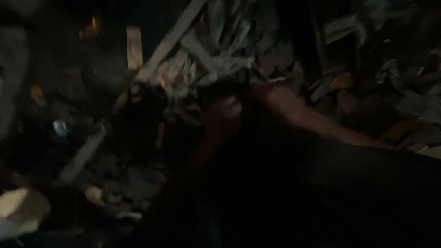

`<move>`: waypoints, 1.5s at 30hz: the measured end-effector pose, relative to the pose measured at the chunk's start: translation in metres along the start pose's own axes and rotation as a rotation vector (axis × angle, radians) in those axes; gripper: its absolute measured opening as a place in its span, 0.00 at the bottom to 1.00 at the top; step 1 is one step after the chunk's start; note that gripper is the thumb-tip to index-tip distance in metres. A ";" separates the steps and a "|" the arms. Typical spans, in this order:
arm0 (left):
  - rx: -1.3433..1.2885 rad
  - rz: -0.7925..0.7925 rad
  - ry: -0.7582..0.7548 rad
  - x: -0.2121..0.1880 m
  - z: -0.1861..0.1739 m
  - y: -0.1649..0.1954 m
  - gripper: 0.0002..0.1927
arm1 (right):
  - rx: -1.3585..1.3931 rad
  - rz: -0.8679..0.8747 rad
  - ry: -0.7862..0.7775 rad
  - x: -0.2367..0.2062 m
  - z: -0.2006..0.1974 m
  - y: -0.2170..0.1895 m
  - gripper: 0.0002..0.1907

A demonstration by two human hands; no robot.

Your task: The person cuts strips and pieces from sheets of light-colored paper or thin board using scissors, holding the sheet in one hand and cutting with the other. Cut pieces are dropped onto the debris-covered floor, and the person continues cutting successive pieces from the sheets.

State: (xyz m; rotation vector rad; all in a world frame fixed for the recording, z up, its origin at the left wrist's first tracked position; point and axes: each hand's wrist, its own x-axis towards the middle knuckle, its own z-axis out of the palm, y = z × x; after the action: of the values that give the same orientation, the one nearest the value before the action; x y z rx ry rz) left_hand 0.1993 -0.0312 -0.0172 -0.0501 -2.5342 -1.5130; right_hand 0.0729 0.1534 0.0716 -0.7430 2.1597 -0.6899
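Note:
The view is very dark and blurred. My right hand [275, 98] reaches in from the right on a bare forearm, into a heap of pale scraps [216, 50] that look like wood strips and shreds. My left hand [225, 110] shows dimly just left of it, at the lower edge of the same heap. Whether either hand holds anything is lost in the shadow. A dark mass below the hands hides my lower arms.
A long pale wooden strip [167, 43] leans diagonally at the top centre, with a short plank [134, 46] beside it. Another pale bar [82, 154] lies at the left. Flat wood pieces [340, 82] are scattered at the right. A pale rounded object [20, 211] sits at the bottom left.

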 end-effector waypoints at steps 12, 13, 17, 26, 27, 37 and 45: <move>-0.460 -0.650 -0.161 0.036 -0.050 0.030 0.19 | 0.656 0.228 0.120 0.014 -0.023 -0.012 0.25; -0.394 -0.567 -0.166 0.036 -0.050 0.025 0.18 | 0.494 0.100 0.101 0.014 -0.031 -0.006 0.23; -0.297 -0.420 -0.298 0.041 -0.048 0.011 0.14 | 0.002 -0.210 -0.016 0.017 -0.045 0.011 0.18; -0.083 -0.242 -0.516 0.048 -0.018 -0.010 0.10 | -0.242 -0.249 -0.255 0.033 -0.053 0.010 0.18; -0.085 -0.197 -0.477 0.048 -0.013 -0.014 0.12 | -0.235 -0.281 -0.245 0.035 -0.052 0.011 0.17; -0.085 -0.116 -0.451 0.046 -0.007 -0.027 0.13 | -0.378 -0.394 -0.247 0.031 -0.030 0.035 0.10; -0.151 -0.072 -0.327 0.030 0.002 -0.032 0.09 | -0.333 -0.446 -0.026 0.015 -0.014 0.026 0.13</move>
State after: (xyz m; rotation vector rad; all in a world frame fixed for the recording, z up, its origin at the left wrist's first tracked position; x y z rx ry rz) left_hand 0.1652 -0.0468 -0.0401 -0.2498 -2.6822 -1.8574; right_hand 0.0464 0.1641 0.0551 -1.4303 2.1265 -0.5363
